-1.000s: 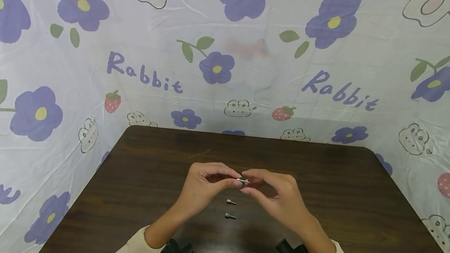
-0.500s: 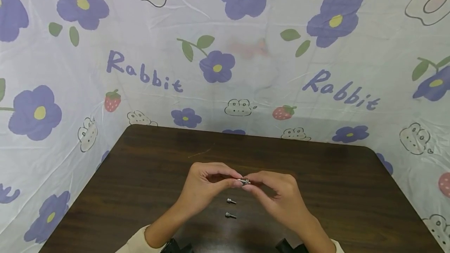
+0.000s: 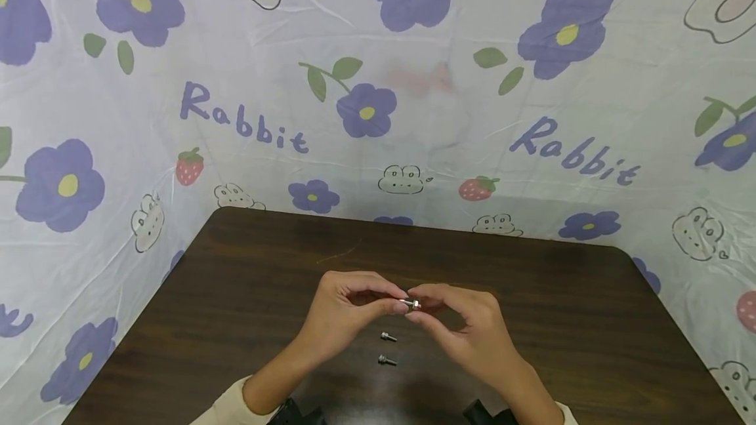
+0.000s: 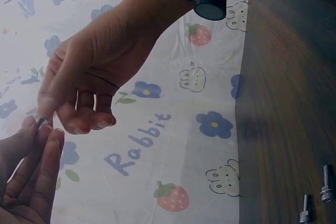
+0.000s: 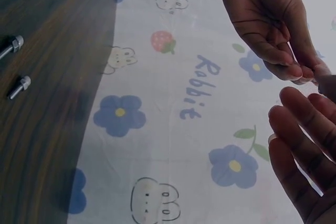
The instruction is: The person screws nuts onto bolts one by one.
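Between my two hands, above the table, is a small metal bolt [image 3: 411, 305] with a ring-like part near its right end. My left hand [image 3: 340, 313] pinches its left end with thumb and index finger. From the right, my right hand [image 3: 466, 323] has thumb and fingertips curled around the other end. In the left wrist view the bolt [image 4: 40, 121] is small, dim and partly covered by the fingertips. Two more bolts lie on the table below the hands: a nearer bolt [image 3: 386, 361] and a farther bolt [image 3: 388, 337].
The dark wooden table [image 3: 236, 267] has rounded far corners. A white cloth [image 3: 449, 136] printed with flowers, rabbits and strawberries hangs around its back and sides. A black wrist camera [image 4: 210, 3] sits on the left wrist.
The right thumb and index finger have closed in on the bolt's right end, then parted slightly. The left hand keeps its pinch. Both loose bolts stay in place.
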`<control>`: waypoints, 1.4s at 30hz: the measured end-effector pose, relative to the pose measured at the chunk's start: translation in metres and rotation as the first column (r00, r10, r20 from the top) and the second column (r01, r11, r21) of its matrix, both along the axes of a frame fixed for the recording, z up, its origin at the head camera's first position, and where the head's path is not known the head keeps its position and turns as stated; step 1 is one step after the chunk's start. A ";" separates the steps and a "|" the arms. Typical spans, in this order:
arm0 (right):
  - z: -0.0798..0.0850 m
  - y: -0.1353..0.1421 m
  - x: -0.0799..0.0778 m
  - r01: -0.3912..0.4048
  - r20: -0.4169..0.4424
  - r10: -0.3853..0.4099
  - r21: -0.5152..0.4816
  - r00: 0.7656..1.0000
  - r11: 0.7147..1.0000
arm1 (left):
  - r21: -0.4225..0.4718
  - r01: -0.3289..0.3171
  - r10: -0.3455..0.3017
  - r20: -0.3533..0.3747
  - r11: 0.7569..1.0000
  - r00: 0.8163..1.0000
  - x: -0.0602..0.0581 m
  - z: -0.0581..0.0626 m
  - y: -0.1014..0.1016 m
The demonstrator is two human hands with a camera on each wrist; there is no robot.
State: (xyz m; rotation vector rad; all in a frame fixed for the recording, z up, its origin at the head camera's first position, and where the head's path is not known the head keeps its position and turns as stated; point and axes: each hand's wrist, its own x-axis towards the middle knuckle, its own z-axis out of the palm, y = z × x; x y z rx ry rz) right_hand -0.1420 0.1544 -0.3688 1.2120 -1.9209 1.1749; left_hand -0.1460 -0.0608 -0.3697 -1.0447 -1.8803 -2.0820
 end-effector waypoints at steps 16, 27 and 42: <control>-0.004 0.000 -0.002 -0.010 -0.038 0.011 0.018 0.999 1.000 | 0.002 0.020 -0.020 0.001 1.000 1.000 0.000 -0.002 0.000; -0.002 0.001 0.000 0.016 -0.002 -0.016 0.015 1.000 1.000 | 0.002 0.014 -0.014 -0.003 1.000 1.000 0.001 -0.001 0.000; 0.002 0.000 -0.002 -0.013 -0.103 0.009 -0.030 0.995 0.999 | -0.006 0.000 0.000 -0.009 1.000 1.000 0.000 -0.001 0.000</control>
